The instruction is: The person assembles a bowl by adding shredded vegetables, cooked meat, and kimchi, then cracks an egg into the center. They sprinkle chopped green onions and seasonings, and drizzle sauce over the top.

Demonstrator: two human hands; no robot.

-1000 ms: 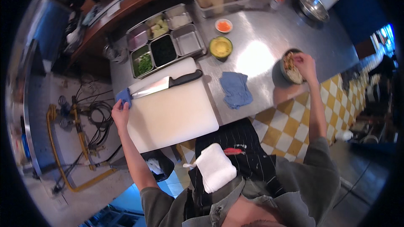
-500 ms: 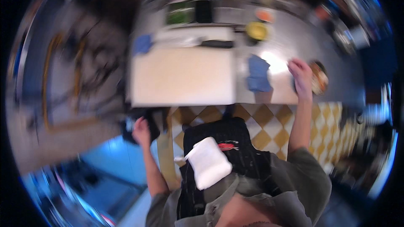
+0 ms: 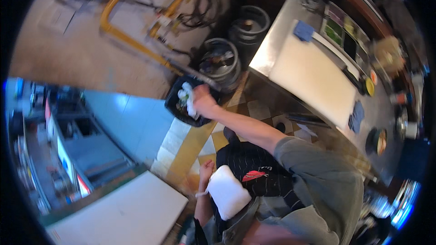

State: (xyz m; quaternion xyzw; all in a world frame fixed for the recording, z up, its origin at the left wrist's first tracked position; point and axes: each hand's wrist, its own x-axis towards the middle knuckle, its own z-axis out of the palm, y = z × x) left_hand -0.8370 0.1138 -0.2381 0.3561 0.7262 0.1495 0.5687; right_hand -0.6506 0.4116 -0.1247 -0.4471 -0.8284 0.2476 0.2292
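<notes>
My right hand [image 3: 204,101] reaches across to the left, over a black bin [image 3: 171,107]. Its fingers point down beside crumpled white paper or plastic [image 3: 186,96] in the bin. They are blurred, and I cannot tell whether they grip it. Close to my body, my left hand [image 3: 206,170] has its fingers curled, with nothing visible in them. It is beside a white, soft, square pad [image 3: 226,192] in front of my black apron [image 3: 236,159].
Two metal gas cylinders [image 3: 227,78] stand behind the bin, near yellow pipes [image 3: 108,16]. The steel counter [image 3: 269,53] bears a white cutting board [image 3: 302,70], a knife [image 3: 340,61], blue cloths [image 3: 357,115] and food containers [image 3: 334,31]. A white-topped surface [image 3: 122,211] is at lower left.
My view has turned left, so the counter now appears at the upper right. My right hand has left the counter and moved over the bin. My left hand has drawn back toward my body.
</notes>
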